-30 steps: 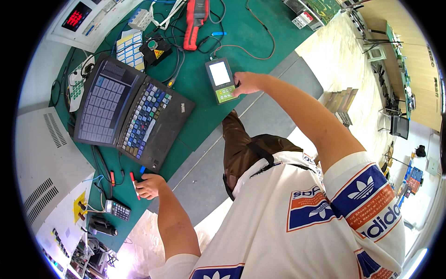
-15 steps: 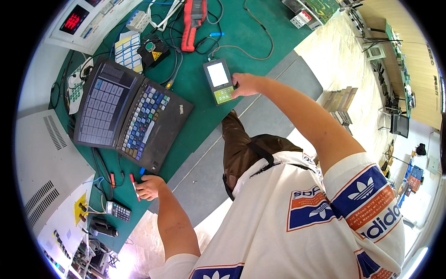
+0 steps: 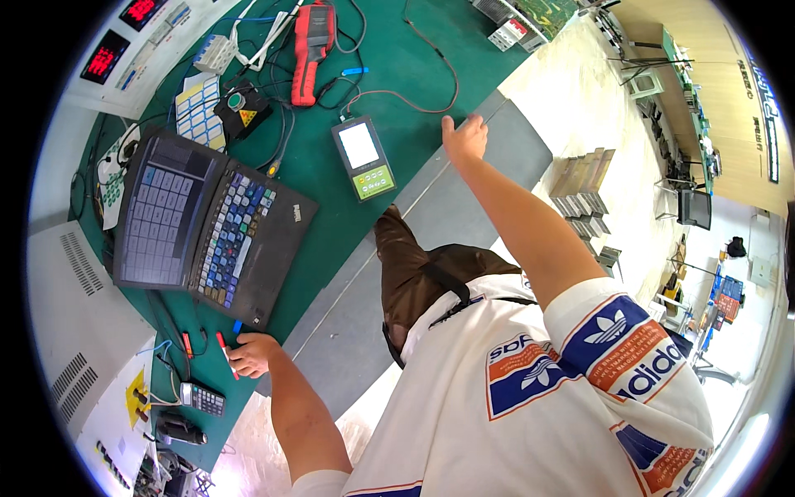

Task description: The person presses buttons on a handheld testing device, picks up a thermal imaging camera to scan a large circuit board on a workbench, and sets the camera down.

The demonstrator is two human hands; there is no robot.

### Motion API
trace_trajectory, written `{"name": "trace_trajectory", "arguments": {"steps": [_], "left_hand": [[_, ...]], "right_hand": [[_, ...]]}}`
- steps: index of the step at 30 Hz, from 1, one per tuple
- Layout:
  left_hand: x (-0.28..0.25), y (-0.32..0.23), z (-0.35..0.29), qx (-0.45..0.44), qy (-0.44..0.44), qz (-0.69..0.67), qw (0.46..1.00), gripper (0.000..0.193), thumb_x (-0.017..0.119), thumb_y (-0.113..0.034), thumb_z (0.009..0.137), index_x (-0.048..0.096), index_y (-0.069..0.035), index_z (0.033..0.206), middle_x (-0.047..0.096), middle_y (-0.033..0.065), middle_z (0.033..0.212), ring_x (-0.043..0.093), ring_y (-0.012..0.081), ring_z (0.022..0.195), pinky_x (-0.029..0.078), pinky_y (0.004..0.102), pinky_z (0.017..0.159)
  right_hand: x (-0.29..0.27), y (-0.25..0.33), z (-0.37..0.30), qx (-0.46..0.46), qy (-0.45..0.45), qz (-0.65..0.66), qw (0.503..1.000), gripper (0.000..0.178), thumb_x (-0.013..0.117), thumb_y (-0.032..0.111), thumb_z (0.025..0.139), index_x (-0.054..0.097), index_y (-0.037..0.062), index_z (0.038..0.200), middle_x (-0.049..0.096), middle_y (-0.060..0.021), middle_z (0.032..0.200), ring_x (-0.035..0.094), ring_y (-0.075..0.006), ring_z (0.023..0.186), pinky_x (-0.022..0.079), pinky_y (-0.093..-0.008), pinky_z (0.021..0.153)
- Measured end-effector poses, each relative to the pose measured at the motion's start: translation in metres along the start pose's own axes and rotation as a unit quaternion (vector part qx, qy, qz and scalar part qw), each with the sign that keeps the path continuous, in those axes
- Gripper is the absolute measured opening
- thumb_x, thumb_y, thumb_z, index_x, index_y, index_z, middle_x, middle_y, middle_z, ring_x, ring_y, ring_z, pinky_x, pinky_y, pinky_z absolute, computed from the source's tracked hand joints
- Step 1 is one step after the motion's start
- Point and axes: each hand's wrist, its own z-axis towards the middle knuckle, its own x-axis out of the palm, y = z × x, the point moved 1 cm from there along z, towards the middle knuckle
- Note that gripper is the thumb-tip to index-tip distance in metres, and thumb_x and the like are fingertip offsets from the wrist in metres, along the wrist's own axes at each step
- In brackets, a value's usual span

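Green bench (image 3: 391,68) | meter (image 3: 364,157) at nine o'clock from my right hand (image 3: 465,141), its fingers apart, empty | my left hand (image 3: 253,356) clamps red pen (image 3: 222,341), laptop's (image 3: 236,240) six o'clock; light pinch suits best

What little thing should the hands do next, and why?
Perhaps bring the right hand over to the gadget: its screen is lit, no hand touches its buttons, and that hand looks empty, off to the gadget's right. The left hand seems to be holding a red pen, so the right looks freer.
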Motion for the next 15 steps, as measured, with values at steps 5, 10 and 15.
{"name": "trace_trajectory", "arguments": {"steps": [5,10,15], "left_hand": [[0.009,0.005,0.001,-0.003,-0.015,-0.014,1.000,0.047,0.045,-0.041,0.094,0.053,-0.019,0.135,0.050,0.0085,0.140,0.049,0.0359,0.126,0.039,0.0551,0.102],[0.017,0.012,0.005,0.004,-0.041,-0.016,0.999,0.047,0.048,-0.043,0.090,0.055,-0.023,0.133,0.052,0.0100,0.140,0.052,0.0364,0.125,0.041,0.0562,0.099],[0.019,0.017,0.008,0.006,-0.027,0.010,1.000,0.049,0.046,-0.042,0.094,0.050,-0.025,0.140,0.047,0.0065,0.145,0.047,0.0340,0.129,0.041,0.0531,0.101]], "right_hand": [[0.040,0.023,0.023,0.299,0.024,0.108,0.948,0.067,0.053,0.053,0.096,0.043,-0.0036,0.131,0.054,-0.0317,0.131,0.056,-0.0491,0.121,0.046,-0.0570,0.101],[0.041,0.045,0.012,0.320,-0.027,0.095,0.942,0.055,0.046,0.048,0.101,0.045,-0.0020,0.124,0.059,-0.0282,0.124,0.062,-0.0465,0.111,0.050,-0.0553,0.094],[0.033,0.058,0.008,0.315,-0.050,0.063,0.946,0.057,0.041,0.048,0.102,0.045,-0.0047,0.121,0.061,-0.0283,0.121,0.063,-0.0467,0.109,0.052,-0.0545,0.091]]}}
